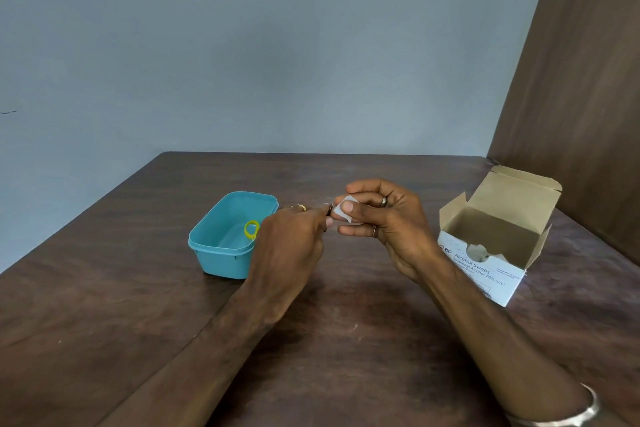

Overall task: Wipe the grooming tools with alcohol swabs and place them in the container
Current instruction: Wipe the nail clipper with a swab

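Note:
My left hand (pixel 291 239) grips a small metal grooming tool (pixel 329 210), of which only a dark tip shows past the fingers. My right hand (pixel 384 218) pinches a white alcohol swab (pixel 343 210) between thumb and fingers, folded against that tip. Both hands hover above the table's middle. To the left, a teal plastic container (pixel 221 253) stands open, and a yellow ring-shaped handle (pixel 251 229) of some tool lies inside it, partly hidden behind my left hand.
An open white cardboard box (pixel 485 267) labelled Alcohol Swabs stands on the right of the brown wooden table (pixel 346 340). A brown panel (pixel 588 97) rises at the far right, and a grey wall runs behind the table.

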The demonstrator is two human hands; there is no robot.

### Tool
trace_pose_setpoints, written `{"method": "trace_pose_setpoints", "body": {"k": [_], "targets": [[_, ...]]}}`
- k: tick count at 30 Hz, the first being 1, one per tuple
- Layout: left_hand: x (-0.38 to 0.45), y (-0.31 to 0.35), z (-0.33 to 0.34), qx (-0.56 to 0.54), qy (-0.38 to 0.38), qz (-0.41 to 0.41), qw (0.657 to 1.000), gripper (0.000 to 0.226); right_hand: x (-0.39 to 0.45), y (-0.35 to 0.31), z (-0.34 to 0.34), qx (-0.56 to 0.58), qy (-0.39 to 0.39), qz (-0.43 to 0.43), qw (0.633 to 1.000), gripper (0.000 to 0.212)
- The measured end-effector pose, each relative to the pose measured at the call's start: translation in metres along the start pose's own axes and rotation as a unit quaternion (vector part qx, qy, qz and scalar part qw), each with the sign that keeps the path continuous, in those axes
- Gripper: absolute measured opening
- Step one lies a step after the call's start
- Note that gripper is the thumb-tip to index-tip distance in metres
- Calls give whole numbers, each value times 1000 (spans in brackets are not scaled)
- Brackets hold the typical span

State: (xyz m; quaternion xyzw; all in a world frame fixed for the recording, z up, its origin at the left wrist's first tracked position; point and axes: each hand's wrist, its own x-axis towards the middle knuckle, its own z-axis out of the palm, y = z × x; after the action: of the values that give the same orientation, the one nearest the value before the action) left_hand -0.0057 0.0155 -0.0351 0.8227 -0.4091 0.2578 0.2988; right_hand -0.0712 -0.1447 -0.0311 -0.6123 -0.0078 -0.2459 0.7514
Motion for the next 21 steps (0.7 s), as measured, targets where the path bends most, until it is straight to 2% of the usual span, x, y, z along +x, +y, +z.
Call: {"method": "trace_pose_setpoints", "body": {"k": [3, 8, 11, 14, 17, 21], "targets": [[1, 4, -2, -26, 8, -29, 999, 26, -1, -2, -1, -16, 26, -7, 1000, 20], [7, 8, -22, -49, 69, -53, 995, 26, -1, 2, 0, -183, 59, -25, 981, 18], [15, 2, -41, -19, 98, -64, 993, 24, -1, 6, 2, -240, 57, -30, 969, 21], [31, -18, -59, 49, 29, -120, 991, 20, -2, 7, 4, -266, 57, -31, 962, 21], [45, -37, -70, 144, -85, -178, 970, 17, -3, 7, 3, -289, 58, -37, 955, 20], [50, -47, -69, 185, -192, -205, 942, 13, -4, 6, 2, -316, 60, -42, 946, 22]]}}
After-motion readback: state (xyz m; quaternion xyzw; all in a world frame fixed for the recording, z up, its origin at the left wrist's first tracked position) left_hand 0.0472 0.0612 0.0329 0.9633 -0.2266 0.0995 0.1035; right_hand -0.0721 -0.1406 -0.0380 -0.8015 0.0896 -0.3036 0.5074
